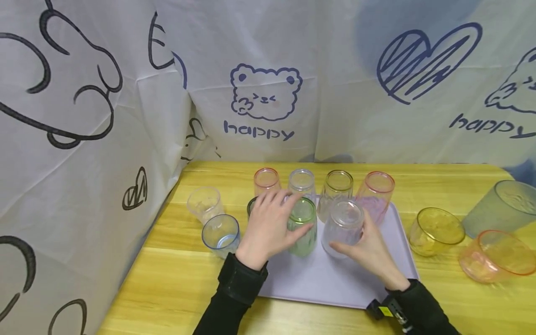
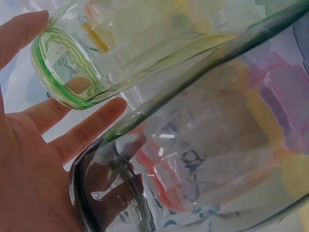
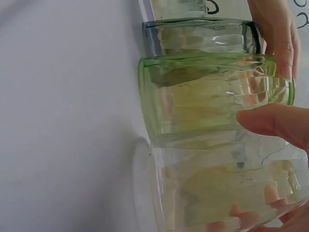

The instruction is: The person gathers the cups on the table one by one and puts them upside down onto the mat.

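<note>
My right hand [image 1: 370, 249] holds an upside-down clear glass [image 1: 344, 223], thumb in front and fingers behind; they show through it in the right wrist view. The glass's mouth is close to the lilac tray [image 1: 318, 284]. Left of it an upside-down green glass [image 1: 302, 232] stands on the tray. My left hand [image 1: 270, 225] reaches round the green glass's left side with fingers spread and loose, near its green-ringed base. A dark-rimmed glass [image 2: 193, 179] stands beside the green one, mostly hidden under the left hand in the head view.
Behind stand several upside-down glasses, among them a red-ringed one [image 1: 266, 179] and a pink one [image 1: 375, 197]. Left are a clear glass [image 1: 204, 204] and a blue-rimmed glass [image 1: 221, 235]. Right are a yellow bowl-like glass [image 1: 435, 232], an orange one [image 1: 496, 256] and a grey-green tumbler [image 1: 498, 209].
</note>
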Motion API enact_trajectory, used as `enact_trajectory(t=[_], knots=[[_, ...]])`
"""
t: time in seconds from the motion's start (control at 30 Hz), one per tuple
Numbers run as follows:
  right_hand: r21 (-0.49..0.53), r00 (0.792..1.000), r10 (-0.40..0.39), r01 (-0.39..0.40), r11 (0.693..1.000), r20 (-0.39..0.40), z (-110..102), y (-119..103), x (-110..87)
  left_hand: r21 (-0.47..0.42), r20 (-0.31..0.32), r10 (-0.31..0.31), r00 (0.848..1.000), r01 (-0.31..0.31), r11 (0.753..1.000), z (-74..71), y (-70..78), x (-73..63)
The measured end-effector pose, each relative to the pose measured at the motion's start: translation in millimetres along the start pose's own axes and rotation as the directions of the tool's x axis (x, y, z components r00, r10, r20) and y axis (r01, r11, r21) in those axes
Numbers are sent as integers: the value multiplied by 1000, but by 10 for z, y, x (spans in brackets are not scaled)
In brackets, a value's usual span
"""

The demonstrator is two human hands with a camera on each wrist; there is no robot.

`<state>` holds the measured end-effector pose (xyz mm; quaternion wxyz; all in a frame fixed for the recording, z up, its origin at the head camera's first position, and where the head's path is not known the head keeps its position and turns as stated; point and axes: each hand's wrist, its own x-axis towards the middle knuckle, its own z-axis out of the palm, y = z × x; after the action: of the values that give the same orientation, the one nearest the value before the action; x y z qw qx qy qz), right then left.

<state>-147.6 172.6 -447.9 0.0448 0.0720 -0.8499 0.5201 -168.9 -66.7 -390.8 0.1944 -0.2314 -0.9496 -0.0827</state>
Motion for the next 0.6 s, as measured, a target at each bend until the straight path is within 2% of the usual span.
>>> enact_trajectory(t=[0.4,0.6], knots=[[-6,997,19,-19,1000,76,5,68,26,-8,36,-1,999,1,1000,-3,8,9],[-96,988,63,-49,994,143,-86,54,43,-9,58,-17,998,18,1000,-12,-8,4]])
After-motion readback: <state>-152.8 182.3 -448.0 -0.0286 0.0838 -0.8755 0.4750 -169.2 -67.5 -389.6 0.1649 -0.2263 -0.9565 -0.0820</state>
